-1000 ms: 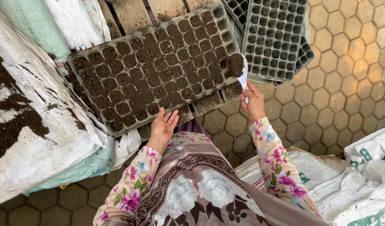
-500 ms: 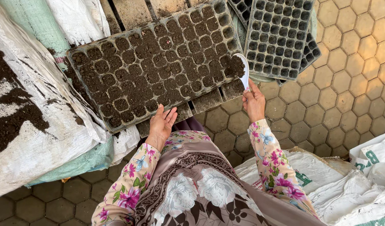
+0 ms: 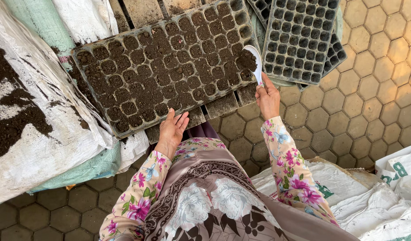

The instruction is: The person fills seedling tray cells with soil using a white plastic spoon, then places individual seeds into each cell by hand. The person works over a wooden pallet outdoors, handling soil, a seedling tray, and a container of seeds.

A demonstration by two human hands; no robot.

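**At the tray's near edge: spoon in your right hand, left palm flat**

Between your right hand's (image 3: 268, 99) fingers, clamped on its handle, sits a white plastic spoon (image 3: 255, 61); its bowl points away from you and rests at the right end of the seedling tray (image 3: 165, 67), touching a heap of dark soil (image 3: 245, 59) there. Your left hand (image 3: 172, 130) lies open, fingers loosely apart, pressed on the tray's near rim and holding nothing.

Under the tray run weathered wooden slats (image 3: 221, 105), and below them a floor of hexagonal paving stones (image 3: 375, 98) spreads to the right and toward you. Left of the tray a white woven sack (image 3: 40, 147) is spread flat with loose soil scattered on it, over a pale green sack (image 3: 80, 172). More white sacks (image 3: 384, 209) lie at your lower right.

Your seedling tray is black, set at a slant, its many small cells packed nearly level with dark crumbly soil; the ridges between cells show only faintly. Just beside its right end a stack of empty black cell trays (image 3: 301, 38) stands on something round and pale.

That stack and the sacks run out of view at the top and sides. Your floral sleeves and patterned garment hide the ground below you, and what the spoon's handle looks like inside your grip cannot be made out.
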